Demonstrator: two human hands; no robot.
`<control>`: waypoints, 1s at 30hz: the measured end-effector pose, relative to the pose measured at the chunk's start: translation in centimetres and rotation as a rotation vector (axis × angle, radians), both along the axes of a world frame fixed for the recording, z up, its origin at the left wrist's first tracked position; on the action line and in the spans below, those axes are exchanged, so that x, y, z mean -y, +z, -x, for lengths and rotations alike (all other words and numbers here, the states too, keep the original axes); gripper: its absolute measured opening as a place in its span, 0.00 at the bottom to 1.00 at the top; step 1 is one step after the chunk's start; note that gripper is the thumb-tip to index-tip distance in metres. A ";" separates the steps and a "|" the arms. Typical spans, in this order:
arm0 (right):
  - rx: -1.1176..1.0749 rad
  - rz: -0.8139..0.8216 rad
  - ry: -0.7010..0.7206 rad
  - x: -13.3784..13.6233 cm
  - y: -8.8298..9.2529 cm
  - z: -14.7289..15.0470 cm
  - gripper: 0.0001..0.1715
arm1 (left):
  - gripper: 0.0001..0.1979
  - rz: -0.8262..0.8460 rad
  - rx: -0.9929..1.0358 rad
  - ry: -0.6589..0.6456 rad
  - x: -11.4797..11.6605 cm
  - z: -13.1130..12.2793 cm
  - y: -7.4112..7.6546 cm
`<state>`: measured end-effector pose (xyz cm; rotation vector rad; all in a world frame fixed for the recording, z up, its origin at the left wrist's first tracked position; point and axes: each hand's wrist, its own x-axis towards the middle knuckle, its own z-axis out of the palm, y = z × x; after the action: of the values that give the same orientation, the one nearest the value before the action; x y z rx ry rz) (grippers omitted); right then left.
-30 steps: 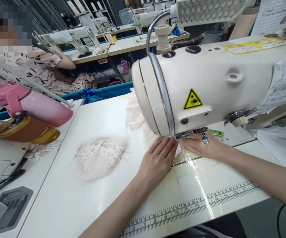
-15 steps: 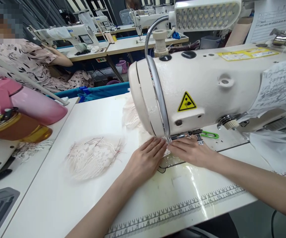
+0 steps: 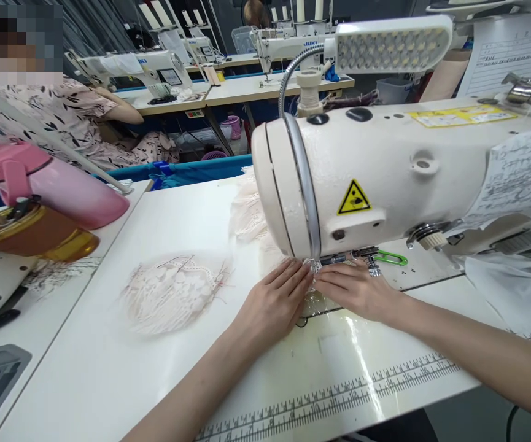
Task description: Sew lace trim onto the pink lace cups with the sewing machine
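Observation:
My left hand lies flat on the white table, fingers stretched toward the presser foot of the cream sewing machine. My right hand lies flat beside it, fingertips nearly meeting the left. Both press down a small piece of white lace under the machine head; most of that piece is hidden by the fingers. More white lace bunches behind the machine head.
A loose lace piece lies left of my hands. A pink bottle and an amber jar lie at the far left. A green clip sits by the needle plate. A ruler strip runs along the front edge. Another person sits at a machine behind.
Both hands stay flat at the presser foot, fingertips a little closer together. The view has shifted slightly; nothing was picked up or let go.

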<state>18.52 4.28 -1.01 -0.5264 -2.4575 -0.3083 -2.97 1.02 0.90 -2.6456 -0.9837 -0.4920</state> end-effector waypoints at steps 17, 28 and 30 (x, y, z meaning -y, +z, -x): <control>0.112 0.074 -0.126 -0.1 0.7 0.0 0.17 | 0.17 -0.154 -0.042 0.133 0.5 -1.3 -0.8; 0.131 -0.016 -0.258 -0.1 1.0 -0.8 0.23 | 0.16 -0.132 -0.041 0.166 0.7 -1.8 -0.9; 0.121 0.074 -0.237 -0.1 1.5 -1.0 0.27 | 0.16 -0.115 -0.040 0.161 0.7 -1.7 -0.8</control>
<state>19.49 4.38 0.46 -0.8562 -2.5326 -0.3544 -1.23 0.32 0.08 -2.4409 -1.1104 -0.4427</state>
